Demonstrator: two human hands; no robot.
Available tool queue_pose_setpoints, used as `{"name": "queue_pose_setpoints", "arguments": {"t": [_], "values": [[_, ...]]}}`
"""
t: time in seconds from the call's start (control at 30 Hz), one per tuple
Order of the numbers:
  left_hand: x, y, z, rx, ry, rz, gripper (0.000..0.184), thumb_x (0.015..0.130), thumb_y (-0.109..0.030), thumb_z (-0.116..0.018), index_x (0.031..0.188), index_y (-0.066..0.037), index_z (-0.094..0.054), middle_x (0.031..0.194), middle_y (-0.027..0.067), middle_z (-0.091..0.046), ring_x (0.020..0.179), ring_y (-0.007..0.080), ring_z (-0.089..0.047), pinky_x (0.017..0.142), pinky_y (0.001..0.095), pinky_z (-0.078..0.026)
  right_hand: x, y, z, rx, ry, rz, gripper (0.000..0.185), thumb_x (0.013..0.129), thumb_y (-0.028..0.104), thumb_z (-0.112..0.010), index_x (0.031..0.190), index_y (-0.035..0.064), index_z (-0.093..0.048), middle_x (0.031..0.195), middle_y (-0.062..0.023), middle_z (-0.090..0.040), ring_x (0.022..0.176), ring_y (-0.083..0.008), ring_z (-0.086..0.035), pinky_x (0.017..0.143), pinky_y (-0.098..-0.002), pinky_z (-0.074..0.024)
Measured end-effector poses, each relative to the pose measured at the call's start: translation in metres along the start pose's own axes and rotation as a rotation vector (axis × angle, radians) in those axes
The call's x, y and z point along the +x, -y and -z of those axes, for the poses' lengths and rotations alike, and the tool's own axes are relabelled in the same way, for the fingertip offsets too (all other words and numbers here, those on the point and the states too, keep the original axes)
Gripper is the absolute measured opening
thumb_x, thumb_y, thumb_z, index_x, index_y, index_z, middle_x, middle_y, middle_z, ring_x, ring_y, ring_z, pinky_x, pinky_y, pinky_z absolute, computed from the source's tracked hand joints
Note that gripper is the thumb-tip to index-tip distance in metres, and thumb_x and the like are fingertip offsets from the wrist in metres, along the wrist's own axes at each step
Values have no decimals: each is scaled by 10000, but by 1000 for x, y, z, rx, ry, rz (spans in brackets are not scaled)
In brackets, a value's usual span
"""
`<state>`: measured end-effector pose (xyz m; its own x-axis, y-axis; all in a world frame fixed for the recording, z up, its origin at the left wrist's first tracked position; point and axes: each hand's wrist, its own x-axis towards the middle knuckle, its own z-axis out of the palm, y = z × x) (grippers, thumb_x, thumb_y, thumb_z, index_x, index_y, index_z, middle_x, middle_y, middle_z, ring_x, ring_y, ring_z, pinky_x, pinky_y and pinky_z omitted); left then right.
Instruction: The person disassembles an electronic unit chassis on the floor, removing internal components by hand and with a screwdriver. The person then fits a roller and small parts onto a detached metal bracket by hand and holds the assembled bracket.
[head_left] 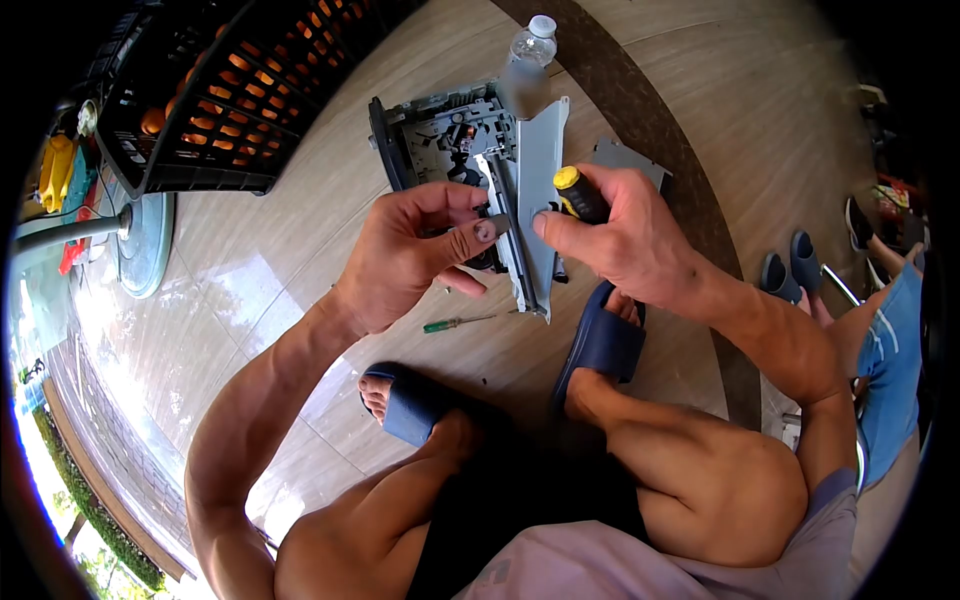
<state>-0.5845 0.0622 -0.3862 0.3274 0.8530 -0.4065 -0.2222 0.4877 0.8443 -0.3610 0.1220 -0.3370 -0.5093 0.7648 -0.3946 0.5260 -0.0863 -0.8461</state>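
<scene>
My left hand [400, 250] is closed, thumb and fingers pinching the edge of a long, narrow grey-and-black bar [512, 245]. Behind the bar is a wide, flat grey metal panel [541, 160]. My right hand [640, 230] grips a screwdriver [582, 194] by its black handle with a yellow end; its shaft is hidden. Past my left fingers, an opened electronic device [440, 135] with a grey frame and exposed mechanism sits on the floor. Between my hands and feet lies a small screwdriver [455, 324] with a green handle.
A clear plastic bottle [531, 55] with a white cap stands behind the device. A black crate [220, 100] of orange items is at the upper left. A grey plate [630, 160] lies beyond my right hand. Another person's leg [890, 350] is at the right.
</scene>
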Motion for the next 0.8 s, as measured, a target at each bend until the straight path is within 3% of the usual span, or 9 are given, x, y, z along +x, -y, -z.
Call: {"name": "queue_pose_setpoints", "arguments": {"t": [0.37, 0.47, 0.57, 0.63, 0.73, 0.77, 0.8], "values": [[-1, 4, -3, 17, -21, 12, 302, 945, -141, -669, 1211, -12, -606, 1014, 51, -687, 854, 116, -668, 668, 295, -636, -5, -1, -4, -43, -55, 42, 225, 804, 185, -653, 775, -30, -593, 584, -55, -560, 563, -96, -502, 544, -309, -441], [-1, 1, -4, 51, 23, 6, 308, 943, -148, -674, 1211, -11, -605, 993, 37, -675, 852, 99, -648, 673, 294, -636, -8, 3, -5, -60, -30, 27, 236, 840, 210, -677, 777, 7, -575, 634, 15, -516, 615, -64, -439, 548, -283, -376], [-2, 2, -7, 44, -1, -1, 309, 943, -157, -677, 1204, -8, -604, 983, 32, -671, 856, 94, -642, 678, 297, -636, -9, 7, -6, -108, -59, 39, 231, 831, 201, -681, 779, 4, -571, 618, -1, -505, 602, -71, -436, 539, -295, -382], [-2, 0, -7, 35, 2, 11, 306, 939, -167, -689, 1189, -6, -616, 996, 30, -672, 869, 92, -639, 682, 283, -622, -8, 7, -6, -183, -113, 113, 182, 790, 140, -664, 783, -27, -592, 596, -153, -590, 526, -212, -583, 552, -351, -470], [-2, 2, -7, 23, -8, 23, 297, 934, -179, -702, 1166, -6, -634, 1001, 23, -675, 877, 84, -636, 687, 265, -603, -8, 7, -8, -226, -130, 149, 178, 788, 132, -665, 772, -24, -580, 596, -174, -587, 523, -277, -604, 548, -367, -476], [-2, 3, -7, 22, -21, 23, 291, 934, -181, -704, 1158, -9, -640, 994, 19, -678, 872, 79, -635, 688, 261, -597, -9, 5, -9, -226, -128, 148, 178, 788, 132, -665, 772, -24, -580, 596, -174, -587, 523, -277, -604, 548, -367, -476], [-2, 3, -7, 20, -22, 23, 291, 934, -181, -704, 1158, -9, -640, 994, 19, -678, 872, 79, -635, 688, 261, -597, -9, 3, -10, -236, -137, 170, 185, 798, 137, -674, 791, -22, -581, 595, -131, -549, 542, -194, -526, 544, -340, -447]]}}
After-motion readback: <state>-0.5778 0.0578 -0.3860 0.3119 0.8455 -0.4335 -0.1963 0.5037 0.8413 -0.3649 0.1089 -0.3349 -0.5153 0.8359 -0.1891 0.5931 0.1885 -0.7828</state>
